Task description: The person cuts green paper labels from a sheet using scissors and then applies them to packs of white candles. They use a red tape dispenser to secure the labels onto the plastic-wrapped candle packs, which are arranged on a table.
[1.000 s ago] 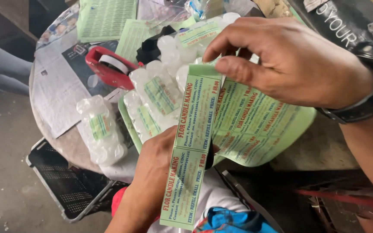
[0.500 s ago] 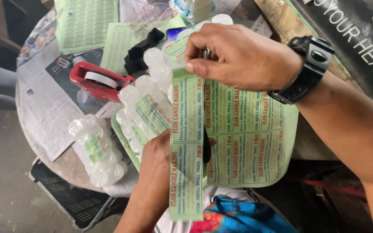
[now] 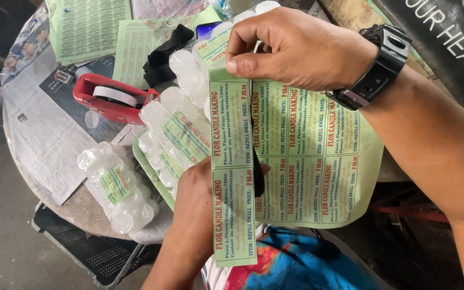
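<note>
At the upper middle of the frame, the thumb and forefinger of the right hand [image 3: 302, 48] pinch the top edge of a pale green label sheet [image 3: 318, 156], the other fingers curled in behind them. A black wristwatch [image 3: 377, 67] sits on that wrist. Lower down, at the centre, the left hand [image 3: 197, 198] is closed around dark scissors [image 3: 259, 172], of which only a blade shows in the slit between the sheet and a narrow strip [image 3: 232, 172] at its left side (the fingers themselves are hidden behind the paper).

The sheet hangs upright in the middle of the frame, held above the table edge. It is printed in columns of small repeated labels, red headings over blue lines of text, each boxed by thin lines. The strip is one label wide and two labels long, parted from the sheet along most of its length, its lower end hanging free at the bottom centre.

Behind the paper, to the left, lie clear plastic packs of small white candles [image 3: 175, 129], each with a green label stuck on. One more such pack [image 3: 116, 185] lies apart at the lower left. A red tape dispenser [image 3: 114, 99] rests at the upper left on newspaper [image 3: 44, 139] covering the round table [image 3: 76, 209]. More printed green sheets [image 3: 89, 27] lie along the top left.
</note>
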